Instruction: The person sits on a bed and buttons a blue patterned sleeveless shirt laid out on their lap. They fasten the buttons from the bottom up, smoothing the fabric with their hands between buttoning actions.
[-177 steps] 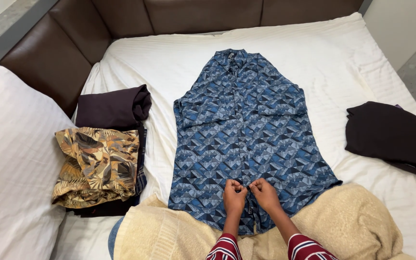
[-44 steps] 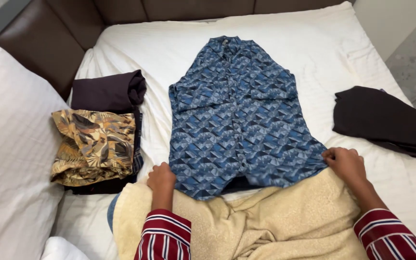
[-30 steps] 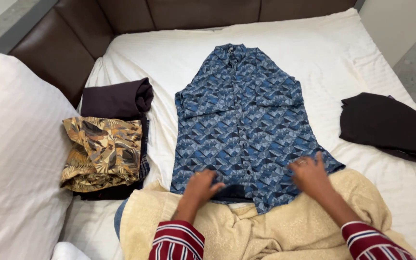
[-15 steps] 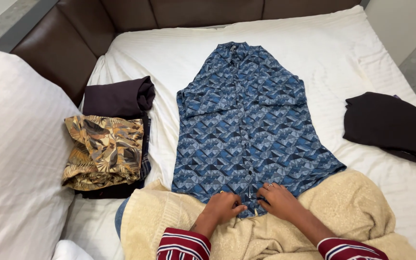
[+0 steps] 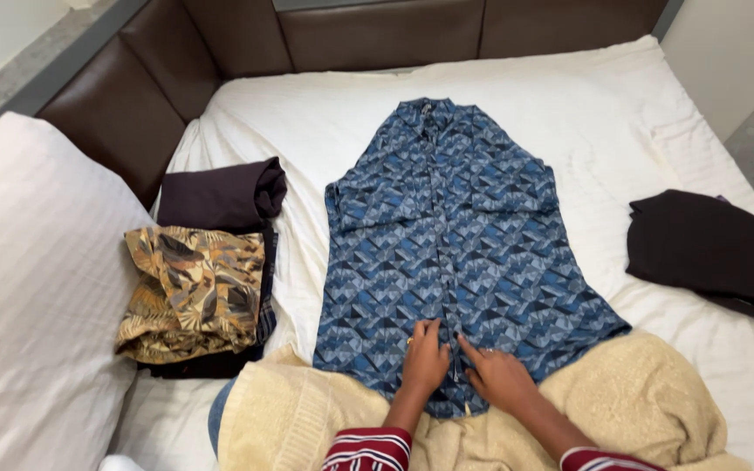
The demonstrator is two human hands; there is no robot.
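A bed (image 5: 569, 113) with a white sheet is filling the view, with a brown padded headboard (image 5: 377, 35) running along its far edge and a white pillow (image 5: 37, 288) lying at the left. A blue patterned shirt (image 5: 455, 235) is lying flat in the middle of the bed, collar pointing toward the headboard, its lower hem resting on a cream towel (image 5: 639, 401). The left hand (image 5: 425, 359) is lying on the hem near the front opening, fingers loosely extended and pressing the cloth, gripping nothing that can be made out. The right hand (image 5: 501, 379) is lying just beside it, fingers spread on the same hem; whether it is pinching the fabric cannot be told. Left of the shirt, a folded leaf-print garment (image 5: 194, 292) is sitting on a dark folded garment (image 5: 220, 192). A black garment (image 5: 717, 253) is lying well apart at the right.
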